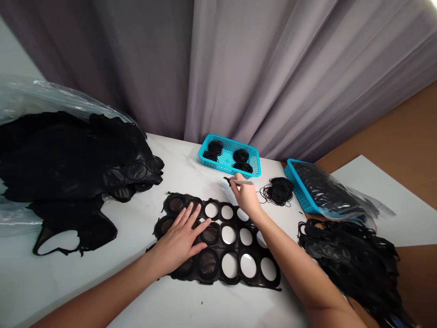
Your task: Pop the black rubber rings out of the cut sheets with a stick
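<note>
A black sheet [218, 246] with rows of round rings lies on the white table. Several rings on its right side are open holes showing white; those on the left have dark film in them. My left hand [184, 232] lies flat on the sheet's left part, fingers spread. Beyond the sheet's far edge, my right hand [245, 193] pinches a slim metal tool [243, 182], with a small black scrap [226, 180] at its left end. A loose bundle of thin black rings [279, 190] rests to the right of that hand.
A blue basket [257, 165] holding black ring bundles stands at the back. Another blue basket [300, 189] with a plastic bag is at right, above a black pile [355, 264]. A large black heap [68, 155] in clear plastic fills the left. Grey curtains [225, 68] hang behind.
</note>
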`<state>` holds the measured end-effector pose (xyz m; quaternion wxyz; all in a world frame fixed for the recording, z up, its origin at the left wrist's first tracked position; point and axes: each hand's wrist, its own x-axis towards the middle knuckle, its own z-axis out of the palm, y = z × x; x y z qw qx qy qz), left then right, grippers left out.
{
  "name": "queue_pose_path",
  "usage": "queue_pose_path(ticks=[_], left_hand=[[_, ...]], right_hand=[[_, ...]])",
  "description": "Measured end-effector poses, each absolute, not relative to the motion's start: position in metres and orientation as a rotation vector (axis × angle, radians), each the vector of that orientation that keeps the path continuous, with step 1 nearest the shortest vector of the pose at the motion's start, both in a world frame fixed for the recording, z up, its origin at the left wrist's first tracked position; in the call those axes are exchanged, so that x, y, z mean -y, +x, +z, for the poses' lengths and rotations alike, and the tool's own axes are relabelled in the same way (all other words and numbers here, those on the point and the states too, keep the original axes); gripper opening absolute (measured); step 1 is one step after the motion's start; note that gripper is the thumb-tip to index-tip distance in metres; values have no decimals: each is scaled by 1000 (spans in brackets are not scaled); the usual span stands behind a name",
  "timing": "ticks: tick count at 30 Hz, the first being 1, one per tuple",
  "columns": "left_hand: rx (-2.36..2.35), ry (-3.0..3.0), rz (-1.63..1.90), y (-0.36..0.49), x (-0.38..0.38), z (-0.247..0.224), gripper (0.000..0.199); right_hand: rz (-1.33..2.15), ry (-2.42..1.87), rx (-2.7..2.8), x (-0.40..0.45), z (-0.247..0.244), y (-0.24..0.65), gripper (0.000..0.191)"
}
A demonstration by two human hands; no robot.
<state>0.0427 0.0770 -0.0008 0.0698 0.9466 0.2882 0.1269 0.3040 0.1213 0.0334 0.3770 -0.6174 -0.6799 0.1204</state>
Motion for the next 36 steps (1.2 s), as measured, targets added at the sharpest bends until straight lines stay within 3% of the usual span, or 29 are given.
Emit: queue_pose_path(ticks=[4, 9, 20, 26, 31, 36], left_hand=[[-958, 2853, 456, 25, -78, 2, 62], [-993, 2882, 440, 1, -78, -2, 55], [-1029, 2878, 436, 1, -76, -8, 53], [-1033, 2847, 484, 1, -74, -9, 51], [-1050, 2847, 519, 1, -74, -12, 51], [-1069, 2853, 467, 1, -72, -9, 52]], right_hand=[[521, -1314, 1994, -118, 32, 263, 10], [743, -1095, 2191, -110, 19, 233, 8], [957, -1072, 2153, -117, 19, 237, 12], [877, -1063, 2207, -109, 20, 232, 11], [559, -1124, 2348, -99, 8, 224, 13], [301, -1493, 1928, -136, 12, 253, 16]])
